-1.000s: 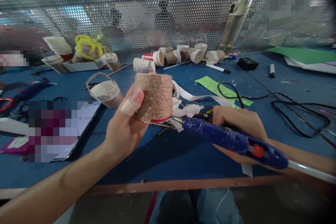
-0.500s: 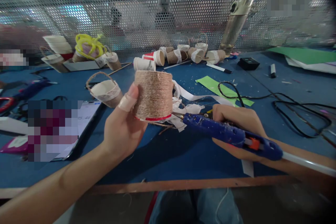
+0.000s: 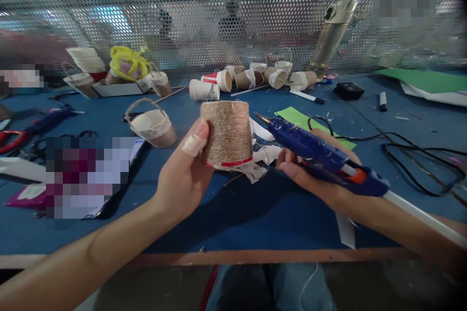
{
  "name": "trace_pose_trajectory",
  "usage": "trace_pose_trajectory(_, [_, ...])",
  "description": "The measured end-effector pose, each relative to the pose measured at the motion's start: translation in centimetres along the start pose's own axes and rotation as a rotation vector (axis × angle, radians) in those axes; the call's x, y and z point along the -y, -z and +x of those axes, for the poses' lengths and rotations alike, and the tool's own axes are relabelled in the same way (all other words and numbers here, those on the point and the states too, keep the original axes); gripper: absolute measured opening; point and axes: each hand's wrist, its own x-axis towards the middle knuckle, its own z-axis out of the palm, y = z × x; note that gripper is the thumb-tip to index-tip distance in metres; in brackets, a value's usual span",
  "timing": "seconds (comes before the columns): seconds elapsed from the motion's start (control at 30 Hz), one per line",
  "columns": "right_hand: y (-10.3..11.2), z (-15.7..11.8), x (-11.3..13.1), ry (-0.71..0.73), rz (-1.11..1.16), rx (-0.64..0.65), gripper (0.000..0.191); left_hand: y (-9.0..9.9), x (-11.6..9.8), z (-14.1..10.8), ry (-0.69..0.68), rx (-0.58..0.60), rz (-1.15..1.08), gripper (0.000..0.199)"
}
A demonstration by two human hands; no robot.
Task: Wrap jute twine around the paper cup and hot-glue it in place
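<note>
Wrapped in brown twine, a cup [image 3: 226, 133] with a red edge at its lower end is held up by my left hand [image 3: 186, 172], whose thumb bears a bandage. My right hand [image 3: 314, 170] is closed round a blue glue gun [image 3: 310, 148] with a white glue stick out of its back. The gun's metal tip points up and left, apart from the cup. White ribbon scraps [image 3: 268, 154] lie on the table behind and below the cup.
On the blue table [image 3: 233, 223] are a small handled basket [image 3: 155, 129], stacked paper cups [image 3: 204, 90], green paper [image 3: 297, 119], a black cable [image 3: 401, 165], a clipboard, scissors and another glue gun [image 3: 51, 121]. A bottle [image 3: 330, 36] leans against the mesh panel.
The glue gun's tip has moved up and away from the cup's lower edge. The cup has shifted slightly right and tilted, and my right hand's fingers have changed position.
</note>
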Motion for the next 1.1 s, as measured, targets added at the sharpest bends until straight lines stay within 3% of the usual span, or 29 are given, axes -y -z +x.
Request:
trace_pose_trajectory(0.13, [-0.6,-0.2,-0.4,-0.016,0.183,0.128,0.042,0.4,0.7,-0.1,-0.001,0.118,0.047,0.026])
trace_pose_trajectory(0.37, [-1.6,-0.3,-0.6,-0.060,0.372,0.240,0.046,0.8,1.1,0.2,-0.010,0.191,0.104,0.033])
trace_pose_trajectory(0.47, [-1.7,-0.4,-0.3,-0.048,0.363,0.176,0.045,0.8,1.2,0.2,-0.012,0.203,0.113,0.030])
trace_pose_trajectory(0.67, [-1.1,-0.6,0.5,-0.036,0.073,0.006,0.015,0.8,1.2,0.1,-0.045,0.164,0.158,0.028])
trace_pose_trajectory(0.87, [-0.9,-0.4,0.9,0.045,-0.055,-0.123,0.013,0.7,1.0,0.0,-0.034,0.136,0.194,0.040])
trace_pose_trajectory(1.1, [-1.1,-0.2,0.8,-0.076,0.106,-0.134,0.010,0.9,1.0,0.1,-0.054,0.136,0.272,0.045])
